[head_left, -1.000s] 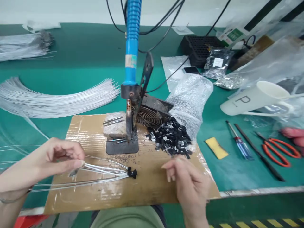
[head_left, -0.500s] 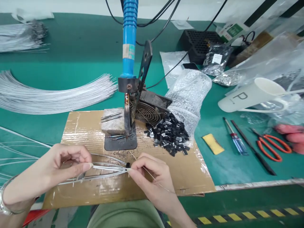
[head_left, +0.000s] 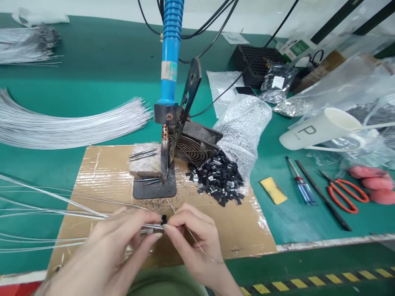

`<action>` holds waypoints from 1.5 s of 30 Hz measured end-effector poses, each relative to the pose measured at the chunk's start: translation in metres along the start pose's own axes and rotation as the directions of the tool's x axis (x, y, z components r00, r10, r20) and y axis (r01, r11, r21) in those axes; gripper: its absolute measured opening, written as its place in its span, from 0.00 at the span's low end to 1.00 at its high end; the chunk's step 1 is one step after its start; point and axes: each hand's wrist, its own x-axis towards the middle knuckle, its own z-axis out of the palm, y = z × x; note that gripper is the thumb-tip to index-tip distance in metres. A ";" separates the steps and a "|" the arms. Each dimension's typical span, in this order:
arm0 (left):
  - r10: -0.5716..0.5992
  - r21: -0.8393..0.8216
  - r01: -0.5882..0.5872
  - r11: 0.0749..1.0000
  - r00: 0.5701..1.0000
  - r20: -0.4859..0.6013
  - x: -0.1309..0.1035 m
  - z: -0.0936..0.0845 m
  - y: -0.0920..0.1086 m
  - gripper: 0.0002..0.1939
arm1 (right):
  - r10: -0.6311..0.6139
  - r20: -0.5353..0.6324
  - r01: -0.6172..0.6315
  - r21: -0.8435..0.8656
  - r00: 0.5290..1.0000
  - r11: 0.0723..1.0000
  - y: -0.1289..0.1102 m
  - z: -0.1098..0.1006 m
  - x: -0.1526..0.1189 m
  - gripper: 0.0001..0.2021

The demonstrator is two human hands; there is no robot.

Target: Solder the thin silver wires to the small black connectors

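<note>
My left hand (head_left: pixel 119 240) is closed on several thin white wires (head_left: pixel 83 210), pinching them between thumb and fingers close to their right ends. Those ends meet a small black connector (head_left: pixel 163 219), which my right hand (head_left: pixel 197 240) grips between thumb and index finger. A fine strand that looks like solder wire (head_left: pixel 171 206) runs through the right hand and sticks up past its fingertips. Just beyond both hands, a blue-handled soldering iron (head_left: pixel 169 84) stands tip-down over a dark metal base (head_left: pixel 154 190). The fingers partly cover the wire ends and connector.
Black connectors (head_left: pixel 220 176) lie heaped on the cardboard (head_left: pixel 243 230), beside a fan (head_left: pixel 193 148). A white wire bundle (head_left: pixel 74 127) lies left. To the right are a yellow sponge (head_left: pixel 273 190), a screwdriver (head_left: pixel 302 185), orange-handled pliers (head_left: pixel 345 195) and a white mug (head_left: pixel 321 129).
My left hand has slid right along the wires, up to the connector. My right hand keeps its pinch in nearly the same place. The view has shifted slightly.
</note>
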 end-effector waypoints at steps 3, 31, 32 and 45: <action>0.030 -0.031 -0.027 0.999 0.994 0.101 0.003 0.017 0.003 0.09 | -0.040 -0.030 0.039 -0.036 0.999 0.999 0.002 0.001 -0.001 0.09; -0.104 -0.260 0.137 0.956 0.985 0.137 0.019 0.023 -0.009 0.20 | 0.293 -0.258 -0.167 0.418 0.921 0.893 0.012 0.013 -0.008 0.28; -0.099 -0.263 0.132 0.956 0.986 0.135 0.020 0.022 -0.008 0.20 | 0.286 -0.250 -0.177 0.381 0.925 0.907 0.010 0.013 -0.007 0.25; -0.104 -0.224 0.108 0.968 0.994 0.033 0.019 0.021 -0.003 0.16 | 0.294 -0.173 -0.193 0.441 0.940 0.877 -0.002 0.020 0.001 0.09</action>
